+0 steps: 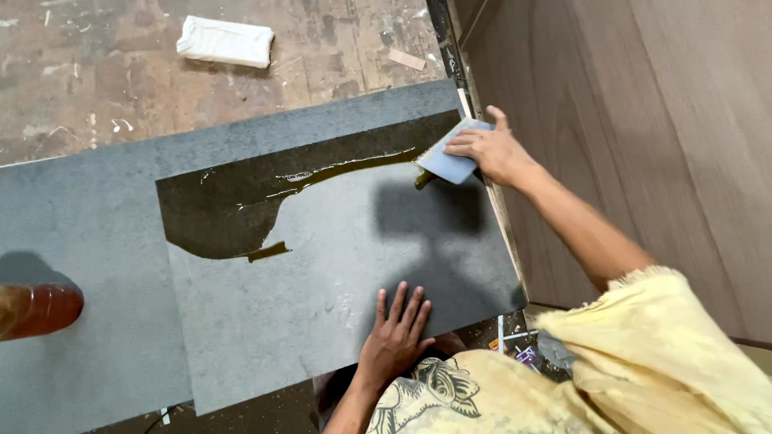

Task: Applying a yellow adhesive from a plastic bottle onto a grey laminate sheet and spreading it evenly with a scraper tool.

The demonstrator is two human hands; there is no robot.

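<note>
My right hand (492,151) is out at the far right corner of the top grey sheet (338,273), fingers spread flat over a pale blue-grey spreader card (450,161), thumb up behind it. So it's pinched and pressed down on the card, edge tilted into the glue, because that edge is what drags the stuff thin. The yellow-brown adhesive (354,166) sits in a bead running left from the card, w/ a dark wet patch (217,213) already coated across the sheet's far-left part; the rest of the sheet is dry.

My left hand (394,337) lies palm down, fingers apart, on the near edge of the sheet, holding nothing, just weight so the sheet doesn't skate while I pull.

The sheet rests on a bigger grey board (80,209), which keeps glue off the floor. An amber bottle (36,309), prob. the glue, lies at the left edge. A folded white cloth (225,40) lies well apart on the floor. A wood-veneer panel (643,120) lies along my right.
</note>
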